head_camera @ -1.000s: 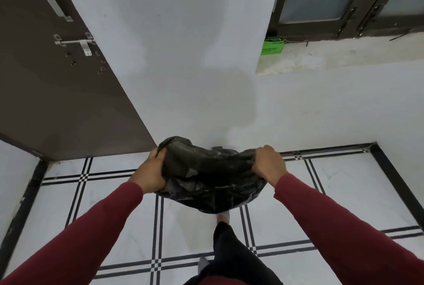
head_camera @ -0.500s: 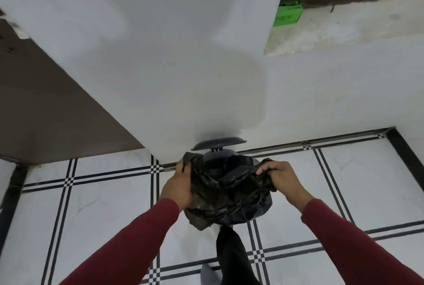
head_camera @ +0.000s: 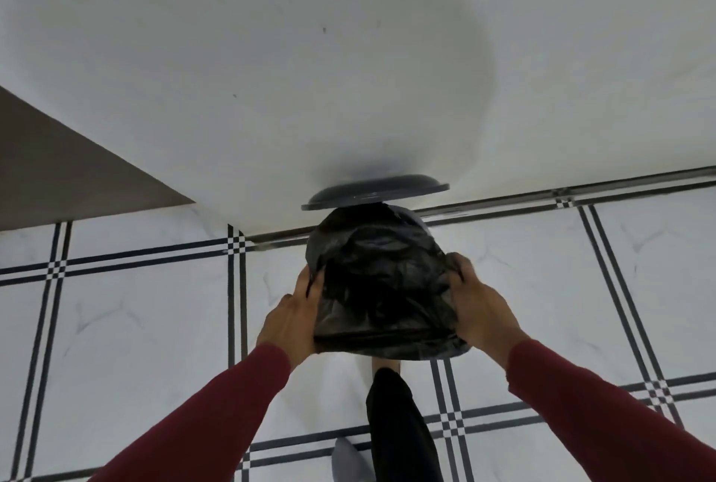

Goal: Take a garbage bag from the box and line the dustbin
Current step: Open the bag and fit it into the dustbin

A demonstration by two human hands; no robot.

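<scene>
The crumpled black plastic garbage bag (head_camera: pixel 381 287) hung bunched over the dustbin's mouth, below its raised grey round lid (head_camera: pixel 375 192) against the white wall (head_camera: pixel 348 74). The left hand (head_camera: pixel 292 317) and right hand (head_camera: pixel 480 307) each clutched one side, fingers curled closed on the plastic.

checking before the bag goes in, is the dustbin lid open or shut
Open. The grey lid stands raised against the wall behind the black garbage bag, which both hands hold spread over the bin.
</scene>
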